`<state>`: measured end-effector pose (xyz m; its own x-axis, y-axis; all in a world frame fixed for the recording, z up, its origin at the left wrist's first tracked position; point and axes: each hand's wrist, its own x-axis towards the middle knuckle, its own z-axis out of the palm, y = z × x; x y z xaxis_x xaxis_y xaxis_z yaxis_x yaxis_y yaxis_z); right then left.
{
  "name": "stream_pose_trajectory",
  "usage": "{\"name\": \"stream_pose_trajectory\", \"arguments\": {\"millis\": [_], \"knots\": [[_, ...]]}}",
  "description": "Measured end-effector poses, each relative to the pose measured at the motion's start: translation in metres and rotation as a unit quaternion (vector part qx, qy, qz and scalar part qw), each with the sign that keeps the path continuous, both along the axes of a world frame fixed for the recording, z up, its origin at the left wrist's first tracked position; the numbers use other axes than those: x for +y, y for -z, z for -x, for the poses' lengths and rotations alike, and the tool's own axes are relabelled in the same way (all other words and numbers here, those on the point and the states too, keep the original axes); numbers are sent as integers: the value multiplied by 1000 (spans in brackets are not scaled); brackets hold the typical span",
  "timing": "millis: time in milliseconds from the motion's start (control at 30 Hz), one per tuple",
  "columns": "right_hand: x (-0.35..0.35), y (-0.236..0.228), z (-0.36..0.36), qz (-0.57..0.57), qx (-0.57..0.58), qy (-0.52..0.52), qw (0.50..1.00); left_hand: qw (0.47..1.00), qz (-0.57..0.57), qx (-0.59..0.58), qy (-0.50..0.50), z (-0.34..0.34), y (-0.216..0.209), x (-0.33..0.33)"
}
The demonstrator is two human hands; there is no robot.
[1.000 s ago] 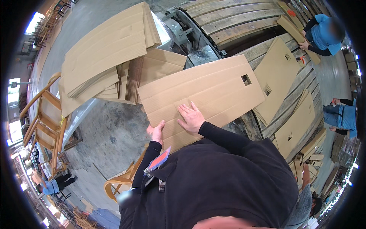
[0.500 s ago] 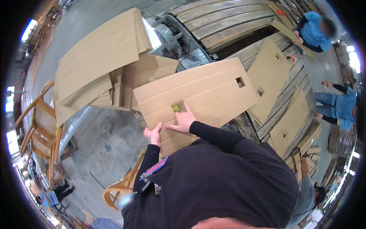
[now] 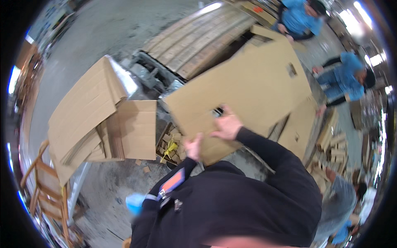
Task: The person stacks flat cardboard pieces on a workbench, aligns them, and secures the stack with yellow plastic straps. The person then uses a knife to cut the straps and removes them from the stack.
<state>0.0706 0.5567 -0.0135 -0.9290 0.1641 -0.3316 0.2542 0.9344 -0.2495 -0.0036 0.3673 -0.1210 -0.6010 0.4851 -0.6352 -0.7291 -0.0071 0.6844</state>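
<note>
A large brown cardboard sheet (image 3: 248, 80) with two cut-out holes is in front of me, tilted up to the right. My left hand (image 3: 193, 148) grips its near left edge, thumb on top; the fingers beneath are hidden. At the nearer hole, my right hand (image 3: 228, 125) holds the sheet with its fingertips at the opening and thumb spread on the surface. Part of that hand is blurred. Beyond the sheet's right end lies another cardboard sheet (image 3: 295, 132), also with a hole.
At left stands a stack of cardboard (image 3: 84, 109), near a wooden chair (image 3: 47, 186). A box of scraps with a yellow strap (image 3: 169, 148) is by my left hand. A slatted wooden platform (image 3: 198, 37) lies ahead. Co-workers in blue (image 3: 300, 18) stand at right.
The sheet has shifted right, over the platform, with both my hands moving along on it. The scrap box has come into view on its left. My view has turned.
</note>
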Motion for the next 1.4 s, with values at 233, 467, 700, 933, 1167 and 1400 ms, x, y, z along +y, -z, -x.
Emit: {"name": "stream_pose_trajectory", "arguments": {"millis": [233, 467, 700, 933, 1167, 1400], "knots": [[186, 5, -159, -168, -369, 84, 910, 764, -15, 70, 642, -67, -40, 79], [70, 110, -83, 64, -195, 93, 974, 974, 50, -4, 219, 95, -41, -49], [-148, 82, 219, 547, 62, 233, 801, 983, 80, 41, -159, 256, -72, -204], [-226, 36, 408, 689, 6, 446, 571, 983, -70, -59, -161, 250, -59, -259], [-206, 23, 434, 285, 199, 416, 840, 973, -36, -130, -187, 249, -50, -328], [-205, 20, 454, -6, 137, 265, 954, 977, -166, -62, -115, 351, -49, -264]]}}
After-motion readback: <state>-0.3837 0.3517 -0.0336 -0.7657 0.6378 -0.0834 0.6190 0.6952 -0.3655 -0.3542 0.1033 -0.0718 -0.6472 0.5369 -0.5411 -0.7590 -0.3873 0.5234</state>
